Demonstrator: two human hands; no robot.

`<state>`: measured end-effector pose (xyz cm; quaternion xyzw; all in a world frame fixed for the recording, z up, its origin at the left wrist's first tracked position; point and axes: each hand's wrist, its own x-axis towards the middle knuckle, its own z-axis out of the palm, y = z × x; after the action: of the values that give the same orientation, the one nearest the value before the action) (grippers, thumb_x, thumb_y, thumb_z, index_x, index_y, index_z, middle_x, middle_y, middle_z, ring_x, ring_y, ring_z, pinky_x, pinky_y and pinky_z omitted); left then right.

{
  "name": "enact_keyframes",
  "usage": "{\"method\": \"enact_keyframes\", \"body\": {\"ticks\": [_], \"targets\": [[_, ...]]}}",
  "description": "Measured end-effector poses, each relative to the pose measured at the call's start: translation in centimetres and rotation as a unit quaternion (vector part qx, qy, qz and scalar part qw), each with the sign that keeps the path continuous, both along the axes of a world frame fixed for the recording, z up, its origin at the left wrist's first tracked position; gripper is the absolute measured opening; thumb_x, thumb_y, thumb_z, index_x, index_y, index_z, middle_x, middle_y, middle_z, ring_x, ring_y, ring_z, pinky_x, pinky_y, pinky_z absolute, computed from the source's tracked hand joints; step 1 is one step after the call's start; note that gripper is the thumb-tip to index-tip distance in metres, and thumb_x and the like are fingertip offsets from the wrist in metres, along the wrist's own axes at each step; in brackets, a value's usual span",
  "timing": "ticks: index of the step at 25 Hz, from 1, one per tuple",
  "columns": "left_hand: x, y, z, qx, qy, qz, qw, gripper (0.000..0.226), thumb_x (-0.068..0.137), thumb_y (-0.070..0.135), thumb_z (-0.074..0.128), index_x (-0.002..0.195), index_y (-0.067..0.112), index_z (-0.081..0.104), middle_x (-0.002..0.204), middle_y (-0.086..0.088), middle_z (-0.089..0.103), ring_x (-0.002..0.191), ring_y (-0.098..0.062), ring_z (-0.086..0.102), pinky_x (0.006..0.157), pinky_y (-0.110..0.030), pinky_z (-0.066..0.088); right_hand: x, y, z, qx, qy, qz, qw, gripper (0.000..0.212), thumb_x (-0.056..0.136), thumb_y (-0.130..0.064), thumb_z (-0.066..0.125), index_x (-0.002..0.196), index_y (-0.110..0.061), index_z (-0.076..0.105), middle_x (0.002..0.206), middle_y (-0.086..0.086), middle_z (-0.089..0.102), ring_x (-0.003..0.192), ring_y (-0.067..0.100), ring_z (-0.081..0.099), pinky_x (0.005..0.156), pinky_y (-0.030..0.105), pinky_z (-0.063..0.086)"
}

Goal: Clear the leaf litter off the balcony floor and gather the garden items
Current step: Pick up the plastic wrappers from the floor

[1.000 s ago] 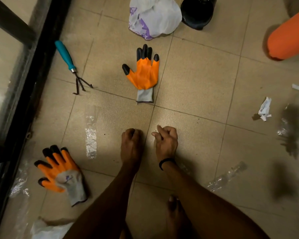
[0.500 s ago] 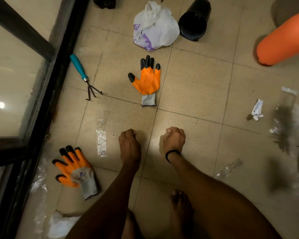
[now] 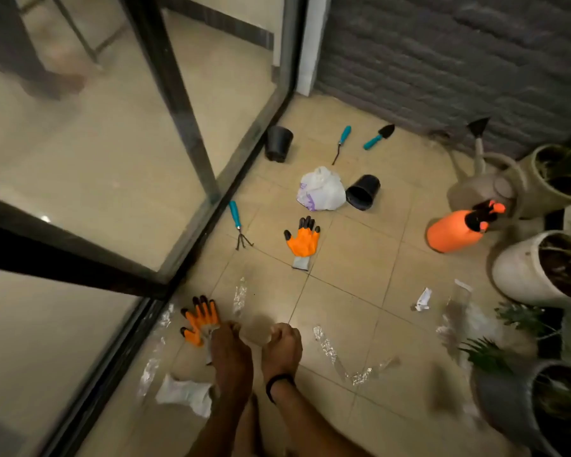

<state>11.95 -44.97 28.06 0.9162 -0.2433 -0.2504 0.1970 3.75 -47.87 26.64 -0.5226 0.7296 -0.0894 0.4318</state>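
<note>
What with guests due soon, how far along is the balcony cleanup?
Done: nothing looks gathered. In hand: the left hand is at the near orange glove; its grip is unclear. Left: the far glove, hand rake, trowel, tipped black pot, plastic scraps lie scattered.

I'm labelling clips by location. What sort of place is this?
Probably a home balcony used for gardening: tiled floor beside a glass door, potted plants and a watering can on the right, teal-handled hand tools scattered on the tiles.

Left hand (image 3: 228, 352) and right hand (image 3: 282, 349), fisted, reach low together.
</note>
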Motion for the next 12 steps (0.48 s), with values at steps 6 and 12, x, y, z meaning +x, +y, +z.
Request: {"method": "enact_keyframes", "body": {"ticks": [6, 12], "targets": [[2.5, 8.9, 8.6, -0.120, -0.006, 0.211, 0.970, 0.011, 0.094, -0.001, 0.054, 0.086, 0.005, 0.058, 0.086, -0.015, 0.058, 0.087, -0.036, 0.056, 0.070, -0.027, 0.027, 5.7, 5.5, 11.3, -0.077, -0.050, 0.229, 0.969, 0.027, 0.094, -0.007, 0.045, 0.110, 0.001, 0.065, 0.116, 0.018, 0.062, 0.115, 0.034, 0.053, 0.099, 0.039, 0.040], [5.4, 26.9, 11.6, -0.130, -0.063, 0.345, 0.927, 0.014, 0.096, 0.000, 0.049, 0.094, 0.008, 0.060, 0.095, -0.012, 0.056, 0.089, -0.029, 0.053, 0.073, -0.026, 0.031, 9.7, 20.3, 14.0, -0.070, -0.067, 0.343, 0.934, 0.014, 0.092, -0.006, 0.054, 0.098, -0.006, 0.066, 0.110, 0.015, 0.061, 0.108, 0.029, 0.055, 0.091, 0.022, 0.035]]}}
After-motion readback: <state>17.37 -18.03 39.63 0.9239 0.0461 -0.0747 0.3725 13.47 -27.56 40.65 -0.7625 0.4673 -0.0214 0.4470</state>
